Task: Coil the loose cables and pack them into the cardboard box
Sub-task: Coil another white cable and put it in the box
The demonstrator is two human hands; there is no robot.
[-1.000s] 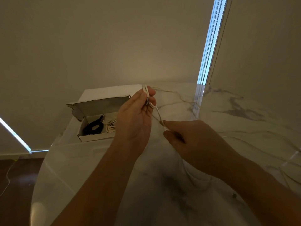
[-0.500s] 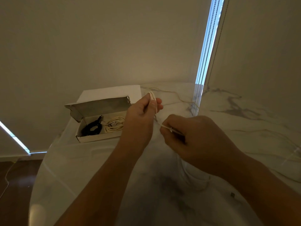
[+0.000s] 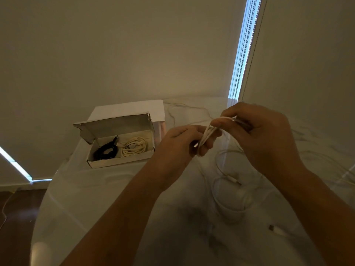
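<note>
Both hands are closed on 1 white cable [image 3: 206, 138] above the marble table [image 3: 115, 198], the left hand [image 3: 184, 144] gripping its loops, the right hand [image 3: 259, 135] pinching a strand, right of the open cardboard box [image 3: 123, 163] containing 2 coils.

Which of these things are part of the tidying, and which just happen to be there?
Part of the job:
white cable held in both hands
cardboard box
black coil and cream coil inside it
loose cables on the table

Just there:
marble table
blind cords
</note>
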